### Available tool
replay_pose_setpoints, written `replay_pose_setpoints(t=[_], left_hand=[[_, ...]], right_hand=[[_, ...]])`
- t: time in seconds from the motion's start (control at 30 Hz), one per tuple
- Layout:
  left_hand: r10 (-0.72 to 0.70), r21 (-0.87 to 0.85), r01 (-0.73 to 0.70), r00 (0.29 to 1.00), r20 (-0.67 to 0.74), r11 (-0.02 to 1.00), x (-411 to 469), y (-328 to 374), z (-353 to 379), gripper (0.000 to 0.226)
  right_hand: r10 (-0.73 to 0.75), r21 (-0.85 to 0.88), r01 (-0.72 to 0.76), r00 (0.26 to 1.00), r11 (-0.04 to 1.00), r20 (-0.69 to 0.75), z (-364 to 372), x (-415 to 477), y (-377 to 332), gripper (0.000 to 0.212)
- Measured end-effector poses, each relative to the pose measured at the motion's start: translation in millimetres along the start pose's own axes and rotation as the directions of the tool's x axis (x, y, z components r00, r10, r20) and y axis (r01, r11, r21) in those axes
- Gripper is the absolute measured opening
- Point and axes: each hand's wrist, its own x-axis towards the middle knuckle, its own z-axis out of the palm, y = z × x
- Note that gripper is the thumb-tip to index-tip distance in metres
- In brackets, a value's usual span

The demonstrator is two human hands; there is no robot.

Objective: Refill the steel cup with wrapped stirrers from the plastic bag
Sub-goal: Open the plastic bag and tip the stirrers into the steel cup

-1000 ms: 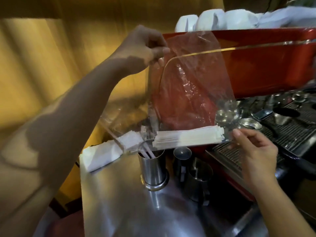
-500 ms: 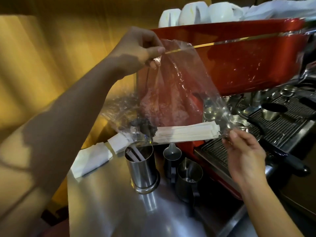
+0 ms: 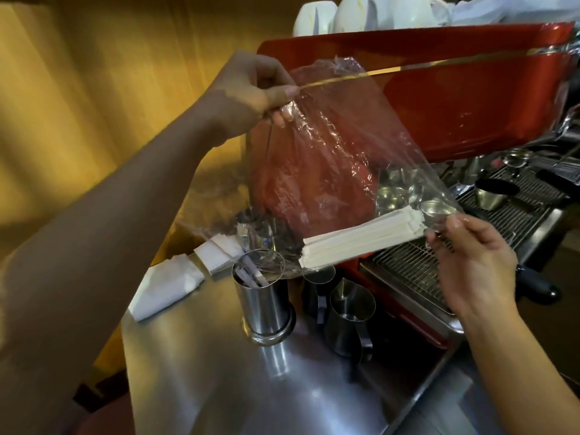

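Note:
A clear plastic bag (image 3: 332,158) hangs in the air above the counter. My left hand (image 3: 251,92) pinches its upper edge. My right hand (image 3: 470,265) grips its lower right corner and lifts that end. A bundle of white paper-wrapped stirrers (image 3: 361,238) lies inside along the bag's bottom edge, sloping down to the left. The bag's open lower left end hangs right over the steel cup (image 3: 263,296), which stands on the steel counter (image 3: 219,372) with a few stirrers in it.
A red espresso machine (image 3: 455,98) stands behind, with white cups (image 3: 345,11) on top and a drip grate (image 3: 417,271) at the right. Two steel milk pitchers (image 3: 348,318) sit just right of the cup. Folded white napkins (image 3: 169,284) lie to its left.
My right hand has raised its corner of the bag, so the stirrer bundle now tilts down toward the cup. The bag's open end has come down over the cup's rim.

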Motion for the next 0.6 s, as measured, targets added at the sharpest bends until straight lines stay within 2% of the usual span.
replay_pose_setpoints(t=[0.2,0.33,0.6], left_hand=[[-0.01,-0.042,0.01,1.0,0.002,0.999,-9,-9,-17,0.015],[-0.025,-0.049,0.024,1.0,-0.018,0.999,-16,-21,-29,0.016],[-0.119,-0.099,0.113,0.991,-0.062,0.989,-35,-65,-44,0.013]], right_hand=[[-0.04,-0.011,0.04,0.998,0.999,0.041,14,-2,1,0.022],[-0.05,-0.05,0.053,0.997,0.997,0.057,29,-3,3,0.017],[-0.036,-0.161,0.046,0.998,0.986,0.06,58,-1,13,0.019]])
